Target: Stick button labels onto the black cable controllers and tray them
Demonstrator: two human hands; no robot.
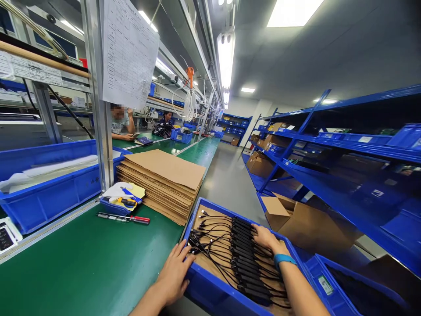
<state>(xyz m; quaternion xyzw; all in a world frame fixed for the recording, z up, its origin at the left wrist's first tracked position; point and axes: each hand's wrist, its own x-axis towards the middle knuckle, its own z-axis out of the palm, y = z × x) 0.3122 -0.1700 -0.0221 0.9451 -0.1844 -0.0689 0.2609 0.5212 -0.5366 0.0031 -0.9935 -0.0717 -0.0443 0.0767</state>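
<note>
A blue plastic bin [217, 281] lined with brown cardboard stands at the bench's right edge. Inside lies a row of black cable units [245, 259], slim black blocks side by side with thin black leads running out to both sides. Several leads end in light-coloured plugs [204, 213] at the left. My left hand [174, 270] rests on the bin's near left rim with its fingers spread. Over the right side of the row, my right hand [265, 238], wearing a blue wristband [284, 259], touches the blocks with slightly bent fingers and grips none that I can see.
Cardboard sheets [164, 166] are stacked on the green bench [98, 263]. Beside them lie a small tray [115, 206] of tools and a red-handled screwdriver [140, 219]. Another blue bin [59, 193] stands left, an open carton [305, 219] right. A person [121, 123] sits farther along.
</note>
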